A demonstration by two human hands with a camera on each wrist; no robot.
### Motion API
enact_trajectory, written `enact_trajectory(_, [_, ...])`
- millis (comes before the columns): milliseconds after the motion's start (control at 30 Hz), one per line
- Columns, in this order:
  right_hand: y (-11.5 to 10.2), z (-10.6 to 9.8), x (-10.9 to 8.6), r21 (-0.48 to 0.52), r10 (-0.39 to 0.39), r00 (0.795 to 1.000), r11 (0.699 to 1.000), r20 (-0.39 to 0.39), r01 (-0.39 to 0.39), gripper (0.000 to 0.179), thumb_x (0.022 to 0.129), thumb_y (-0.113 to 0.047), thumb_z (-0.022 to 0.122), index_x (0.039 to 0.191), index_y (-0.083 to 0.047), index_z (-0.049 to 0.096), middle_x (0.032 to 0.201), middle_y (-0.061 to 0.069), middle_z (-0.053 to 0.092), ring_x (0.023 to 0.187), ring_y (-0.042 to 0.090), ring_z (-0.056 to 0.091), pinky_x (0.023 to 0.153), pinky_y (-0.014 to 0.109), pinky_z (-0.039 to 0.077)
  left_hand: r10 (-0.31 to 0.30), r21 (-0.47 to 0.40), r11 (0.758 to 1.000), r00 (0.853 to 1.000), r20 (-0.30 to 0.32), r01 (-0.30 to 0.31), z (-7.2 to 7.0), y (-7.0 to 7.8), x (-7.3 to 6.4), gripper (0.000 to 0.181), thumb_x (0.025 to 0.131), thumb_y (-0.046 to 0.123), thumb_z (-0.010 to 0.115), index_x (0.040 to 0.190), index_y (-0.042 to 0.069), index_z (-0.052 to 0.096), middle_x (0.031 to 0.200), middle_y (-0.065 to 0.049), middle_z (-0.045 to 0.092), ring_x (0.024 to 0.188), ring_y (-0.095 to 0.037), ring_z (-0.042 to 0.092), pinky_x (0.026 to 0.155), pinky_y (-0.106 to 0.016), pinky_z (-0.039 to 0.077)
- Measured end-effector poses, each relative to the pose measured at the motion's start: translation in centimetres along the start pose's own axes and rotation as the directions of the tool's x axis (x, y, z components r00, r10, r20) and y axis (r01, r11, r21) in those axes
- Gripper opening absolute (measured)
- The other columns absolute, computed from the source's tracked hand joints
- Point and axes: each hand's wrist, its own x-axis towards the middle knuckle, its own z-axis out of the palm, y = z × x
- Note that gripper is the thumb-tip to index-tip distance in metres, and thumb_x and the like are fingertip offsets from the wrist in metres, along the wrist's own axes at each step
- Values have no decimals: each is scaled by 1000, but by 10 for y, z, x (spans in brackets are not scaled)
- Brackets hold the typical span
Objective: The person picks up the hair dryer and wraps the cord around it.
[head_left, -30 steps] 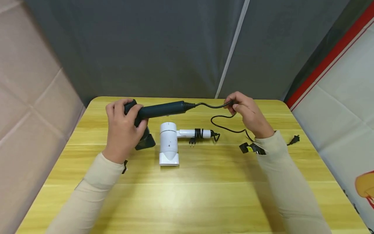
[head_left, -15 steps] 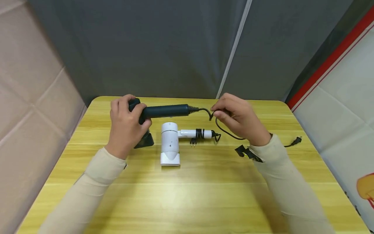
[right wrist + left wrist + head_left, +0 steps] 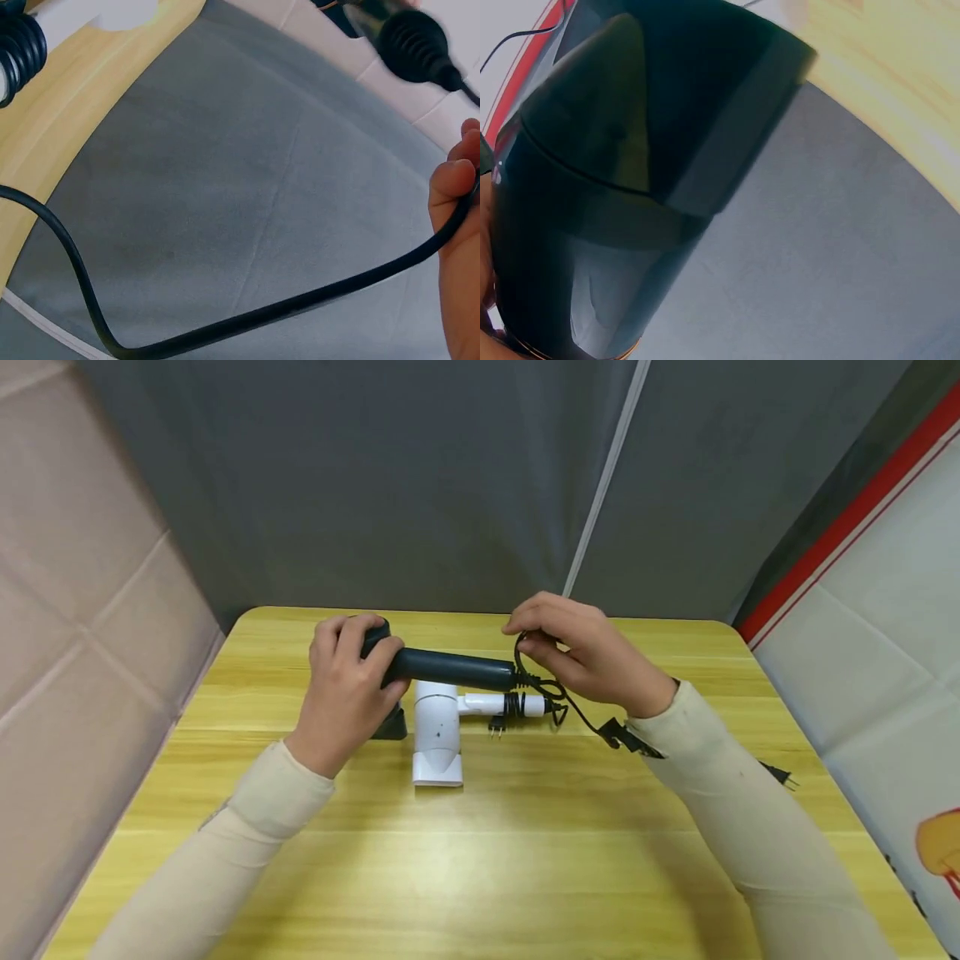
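A dark hair dryer [image 3: 459,669] is raised over the table, its handle pointing right and slightly down. My left hand [image 3: 348,681] grips it round the barrel, whose lower part shows below the fingers. In the left wrist view, the dryer's glossy barrel [image 3: 592,225] and nozzle fill much of the frame. Between thumb and fingers, my right hand [image 3: 592,652] pinches the black power cord [image 3: 255,319], close to the handle's end, where the cord loops. Lying below the dark handle is a white hair dryer [image 3: 438,735], its own black cord [image 3: 514,704] wound round its handle.
The white dryer's plug [image 3: 497,724] lies beside its handle. Another two-pin plug [image 3: 782,775] sticks out past the right sleeve. A black piece [image 3: 628,737] sits by the right cuff. Behind the wooden table [image 3: 465,877] hangs a grey curtain [image 3: 375,485].
My right hand has moved left with the cord, from well away to near the handle's end. The dark dryer has shifted right and its handle has tipped down, now partly covering the white dryer.
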Motion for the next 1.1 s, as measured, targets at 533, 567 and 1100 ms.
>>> enact_trajectory(533, [7, -7, -9, 149, 110, 994, 983, -3, -108, 26, 96, 6, 55, 117, 1, 70, 111, 11, 66, 74, 13, 51, 67, 27, 42, -37, -96, 995, 999, -5, 36, -5, 14, -2, 32, 71, 4, 84, 99, 1, 70, 120, -24, 54, 110, -45, 40, 86, -59, 37])
enact_trajectory(567, [8, -6, -9, 161, 116, 993, 980, 14, -117, 26, 97, 4, 57, 119, 2, 70, 109, 10, 67, 76, 15, 52, 68, 28, 43, -31, -105, 994, 999, -8, 30, -5, 15, -2, 30, 72, 5, 83, 99, 1, 69, 120, -24, 54, 110, -45, 40, 88, -58, 36])
enact_trajectory(1100, [12, 55, -23, -54, 278, 947, 956, -160, -290, 10, 91, 3, 65, 84, -5, 66, 73, 1, 63, 62, 12, 56, 61, 33, 48, -33, -53, 998, 990, -139, 25, -7, 20, 1, 28, 76, 8, 84, 100, 4, 70, 121, -20, 56, 107, -45, 42, 86, -60, 36])
